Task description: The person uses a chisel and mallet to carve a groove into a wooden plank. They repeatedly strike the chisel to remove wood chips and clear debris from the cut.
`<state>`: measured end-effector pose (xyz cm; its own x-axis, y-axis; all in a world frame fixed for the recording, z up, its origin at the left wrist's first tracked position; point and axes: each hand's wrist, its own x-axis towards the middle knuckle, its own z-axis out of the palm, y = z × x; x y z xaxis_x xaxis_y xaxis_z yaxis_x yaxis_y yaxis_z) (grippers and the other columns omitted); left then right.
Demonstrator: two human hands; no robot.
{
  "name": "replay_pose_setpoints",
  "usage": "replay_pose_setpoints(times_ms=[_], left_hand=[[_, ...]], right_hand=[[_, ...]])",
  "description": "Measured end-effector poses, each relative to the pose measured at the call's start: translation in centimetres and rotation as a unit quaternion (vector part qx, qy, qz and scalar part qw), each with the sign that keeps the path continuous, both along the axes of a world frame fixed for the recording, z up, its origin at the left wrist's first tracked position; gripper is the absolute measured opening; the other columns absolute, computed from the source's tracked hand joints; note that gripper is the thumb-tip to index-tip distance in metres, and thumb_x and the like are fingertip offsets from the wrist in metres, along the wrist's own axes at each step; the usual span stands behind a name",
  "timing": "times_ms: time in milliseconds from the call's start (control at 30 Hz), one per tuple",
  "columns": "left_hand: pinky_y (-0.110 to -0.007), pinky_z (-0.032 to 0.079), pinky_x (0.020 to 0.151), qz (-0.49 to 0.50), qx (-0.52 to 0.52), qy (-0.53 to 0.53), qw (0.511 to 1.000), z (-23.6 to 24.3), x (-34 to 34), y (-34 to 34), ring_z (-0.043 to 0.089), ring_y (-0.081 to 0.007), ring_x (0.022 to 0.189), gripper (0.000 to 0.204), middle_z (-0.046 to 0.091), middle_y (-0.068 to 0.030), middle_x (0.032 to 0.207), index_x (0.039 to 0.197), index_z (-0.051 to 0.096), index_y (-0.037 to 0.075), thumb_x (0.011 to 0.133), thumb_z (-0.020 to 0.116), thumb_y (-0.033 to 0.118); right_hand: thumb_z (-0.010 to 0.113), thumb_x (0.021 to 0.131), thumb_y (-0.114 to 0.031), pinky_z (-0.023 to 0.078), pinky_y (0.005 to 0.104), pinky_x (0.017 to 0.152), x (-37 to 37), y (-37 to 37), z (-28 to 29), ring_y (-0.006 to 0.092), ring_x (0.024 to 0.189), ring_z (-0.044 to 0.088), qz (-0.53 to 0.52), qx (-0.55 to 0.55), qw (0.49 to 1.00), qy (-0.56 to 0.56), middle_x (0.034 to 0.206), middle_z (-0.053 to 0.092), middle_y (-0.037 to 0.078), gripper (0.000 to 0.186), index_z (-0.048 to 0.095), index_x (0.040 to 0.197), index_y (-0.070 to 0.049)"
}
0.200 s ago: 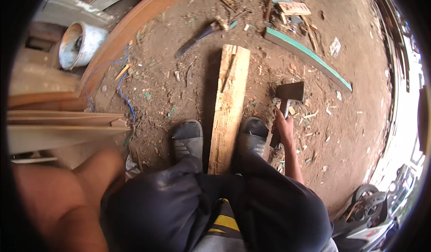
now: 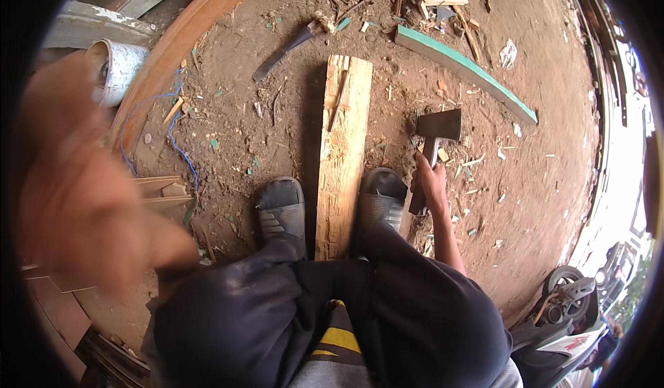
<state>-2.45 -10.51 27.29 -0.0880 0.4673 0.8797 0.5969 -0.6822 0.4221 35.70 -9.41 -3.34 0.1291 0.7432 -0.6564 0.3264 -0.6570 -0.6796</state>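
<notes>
My right hand (image 2: 432, 182) is wrapped round the handle of a hatchet (image 2: 440, 124), just right of my right foot. The hatchet's broad dark head points away from me, over the dirt. My left hand (image 2: 97, 215) is large and smeared by motion at the left edge, so its fingers do not show clearly. Between my sandalled feet lies a thick, pale wooden beam (image 2: 343, 163), its top rough and chipped. A thin dark strip, perhaps a splinter or split, runs along the far part of the beam.
Wood chips litter the dirt floor. A green-edged plank (image 2: 470, 73) lies at the far right, and a dark tool-like piece (image 2: 287, 50) lies beyond the beam. A white bucket (image 2: 128, 70) and a brown wooden frame (image 2: 162, 56) stand left. A motorbike (image 2: 564, 319) is parked at lower right.
My left hand has swung up from the lower left, now partly covering the bucket and boards. The view has shifted slightly; my right hand still grips the hatchet.
</notes>
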Motion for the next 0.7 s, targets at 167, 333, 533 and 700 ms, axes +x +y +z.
replay_pose_setpoints(times_ms=[167,333,533,700], left_hand=[[-0.022,0.046,0.067,-0.015,-0.477,-0.117,0.871,-14.9,4.0,2.7,0.059,-0.0075,0.076,0.012,0.068,-0.0024,0.084,0.090,0.070,0.005,0.084,0.069,0.015],[-0.026,0.048,0.054,0.070,-0.537,-0.006,0.841,-25.5,7.6,2.0,0.062,-0.0118,0.059,0.015,0.069,-0.0063,0.074,0.086,0.070,0.004,0.080,0.072,0.017],[-0.032,0.051,0.055,0.106,-0.509,-0.001,0.854,-28.5,8.6,1.0,0.067,-0.0229,0.063,0.010,0.069,-0.0077,0.075,0.077,0.069,0.007,0.077,0.072,0.017],[-0.031,0.050,0.055,0.123,-0.469,0.008,0.874,-29.1,8.8,0.7,0.066,-0.0213,0.063,0.009,0.068,-0.0104,0.075,0.078,0.069,0.004,0.078,0.072,0.013]], right_hand=[[0.061,0.088,-0.033,0.043,0.0281,0.037,-0.2,0.0,0.3,0.0130,0.041,0.051,-0.003,-0.008,1.000,-0.012,0.054,0.050,0.003,0.032,0.051,0.074,-0.007],[0.060,0.090,-0.031,0.042,0.0279,0.037,-0.3,0.1,0.6,0.0129,0.041,0.051,-0.004,-0.008,1.000,0.018,0.054,0.050,0.002,0.030,0.051,0.074,-0.007],[0.059,0.090,-0.031,0.042,0.0279,0.038,-0.3,0.2,0.8,0.0127,0.041,0.050,0.002,-0.018,1.000,0.004,0.053,0.050,0.002,0.030,0.051,0.072,-0.008],[0.058,0.090,-0.033,0.044,0.0277,0.040,-0.7,0.4,1.5,0.0128,0.042,0.050,-0.001,-0.024,1.000,-0.008,0.053,0.050,0.002,0.031,0.052,0.073,-0.008]])
